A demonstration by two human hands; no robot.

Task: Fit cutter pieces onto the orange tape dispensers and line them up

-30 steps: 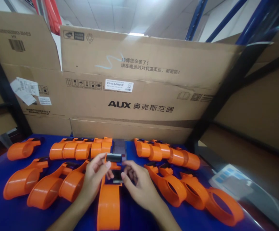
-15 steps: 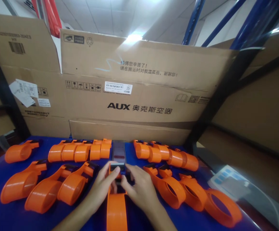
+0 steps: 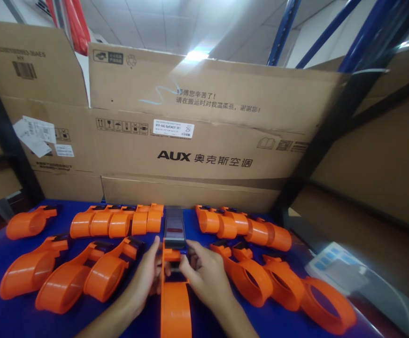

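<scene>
In the middle front, an orange tape dispenser (image 3: 176, 305) is between my two hands, its wide ring toward me. My right hand (image 3: 206, 270) grips its narrow upper end, thumb and fingers closing near a small dark blue part (image 3: 183, 252). My left hand (image 3: 148, 270) is at its left side, with the thumb raised along the edge and the fingertips partly hidden behind the frame. Just beyond the dispenser lies a grey, phone-like device (image 3: 174, 225) with a dark red bar on its face.
More orange tape dispensers stand in rows on the blue tabletop (image 3: 116, 324), at left (image 3: 65, 286) and right (image 3: 250, 277). A printed cardboard sheet (image 3: 204, 136) walls off the back. Dark posts (image 3: 310, 155) frame the sides. A white power strip (image 3: 345, 267) lies at right.
My left thumb has lifted off the dispenser's top and that hand has loosened a little. The dispenser has turned and shifted slightly right; its flat upper plate no longer shows.
</scene>
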